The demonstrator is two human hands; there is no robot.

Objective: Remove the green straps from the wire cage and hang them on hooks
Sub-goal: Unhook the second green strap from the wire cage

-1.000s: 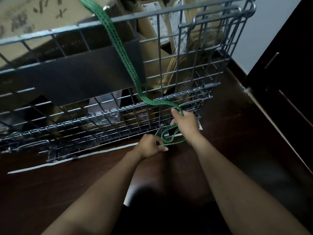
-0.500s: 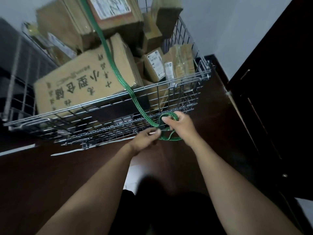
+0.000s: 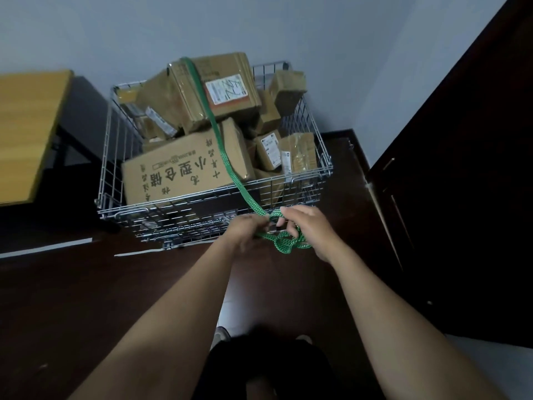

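Left hand [image 3: 245, 230] and right hand [image 3: 307, 229] both grip the green strap [image 3: 227, 161] mid-frame, coils bunched between them, rest running over the boxes [image 3: 173, 171] in the wire cage [image 3: 115, 180].

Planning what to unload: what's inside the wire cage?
The wire cage is heaped with taped cardboard boxes, and a green strap runs over them. The lower layers are hidden.

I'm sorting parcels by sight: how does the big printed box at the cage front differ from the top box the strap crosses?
The front box is larger, lies low, and bears big printed characters; the top box is smaller, sits tilted on the pile, and carries a white label. Both are brown cardboard under the green strap.
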